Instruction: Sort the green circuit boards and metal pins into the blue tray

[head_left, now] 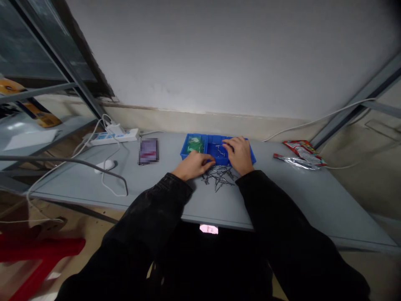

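Note:
A blue divided bin (206, 144) stands on the table near the wall. Green and pale small pieces (195, 144) fill its left compartment, while a few thin metal pins (221, 151) lie in the compartment to the right. My left hand (194, 164) is at the bin's front edge, its thumb and forefinger pinched together; whatever is between them is too small to make out. Over the bin's right part, my right hand (240, 154) has its fingers curled inward, and their grip is unclear. Between my wrists, a loose pile of silvery metal pins (218, 177) lies on the tabletop.
On the grey table (219, 209), a pixelated purple packet (148, 151), a white power strip (115, 137) and a white mouse-like object (106, 165) lie to the left. A red wrapper (303, 151) and a clear plastic packet (297, 162) lie right. Cables cross the left side.

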{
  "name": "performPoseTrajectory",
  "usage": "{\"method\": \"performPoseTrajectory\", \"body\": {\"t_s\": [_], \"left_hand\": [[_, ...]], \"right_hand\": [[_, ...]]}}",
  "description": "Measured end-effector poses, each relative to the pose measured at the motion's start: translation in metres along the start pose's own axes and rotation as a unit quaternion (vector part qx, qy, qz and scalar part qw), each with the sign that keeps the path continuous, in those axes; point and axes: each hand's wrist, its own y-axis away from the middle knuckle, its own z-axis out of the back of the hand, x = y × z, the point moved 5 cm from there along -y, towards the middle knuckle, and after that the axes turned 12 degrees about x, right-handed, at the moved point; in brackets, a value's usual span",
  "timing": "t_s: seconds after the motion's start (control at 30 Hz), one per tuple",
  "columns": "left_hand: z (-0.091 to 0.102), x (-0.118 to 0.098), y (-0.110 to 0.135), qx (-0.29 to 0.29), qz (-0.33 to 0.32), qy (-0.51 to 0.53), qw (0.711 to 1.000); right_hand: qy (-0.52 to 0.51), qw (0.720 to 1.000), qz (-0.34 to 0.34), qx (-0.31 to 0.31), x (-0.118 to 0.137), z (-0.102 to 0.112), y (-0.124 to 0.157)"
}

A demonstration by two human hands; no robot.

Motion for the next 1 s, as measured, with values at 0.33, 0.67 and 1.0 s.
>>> {"method": "performPoseTrajectory", "body": {"t_s": [0.33,0.67,1.0], "left_hand": [[-0.017,-0.001,-0.003,0.111,-0.016,-0.023,0.993],[-0.015,-0.008,-0.003,0.082,-0.025,-0.042,0.995],[0.005,-0.01,0.004,-0.126,-0.009,0.034,0.991]], "right_hand": [[0.009,1.0,0.006,-0.005,0.004,0.009,0.0],[0.006,0.999,0.053,-0.004,0.027,0.008,0.012],[0.0,0.995,0.088,0.04,0.036,0.0,0.018]]}}
